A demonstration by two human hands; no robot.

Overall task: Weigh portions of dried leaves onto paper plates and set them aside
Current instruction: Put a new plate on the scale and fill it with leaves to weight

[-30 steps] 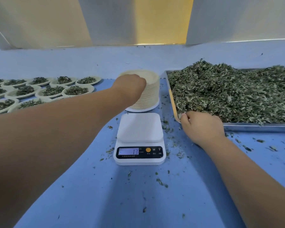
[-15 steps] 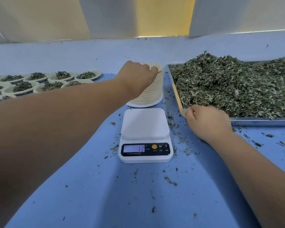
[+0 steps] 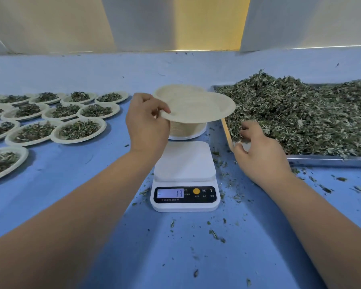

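My left hand point(image 3: 147, 122) pinches the near left rim of one empty paper plate point(image 3: 198, 108), held tilted above the stack of paper plates point(image 3: 186, 128). Just in front of the stack stands a white digital scale point(image 3: 184, 176) with a bare platform and a lit display showing 13. At the right, a metal tray point(image 3: 325, 160) is heaped with dried green leaves point(image 3: 300, 115). My right hand point(image 3: 258, 151) hovers over the tray's near left corner, fingers loosely spread over the leaves, holding nothing that I can see.
Several paper plates filled with dried leaves point(image 3: 77, 130) lie in rows on the blue table point(image 3: 71, 174) at the left. Loose leaf bits are scattered around the scale and in front of the tray. A pale wall rises behind the table.
My left hand has lifted one plate off the stack and drawn it toward me. My right hand has opened from a closed fist at the tray's corner.
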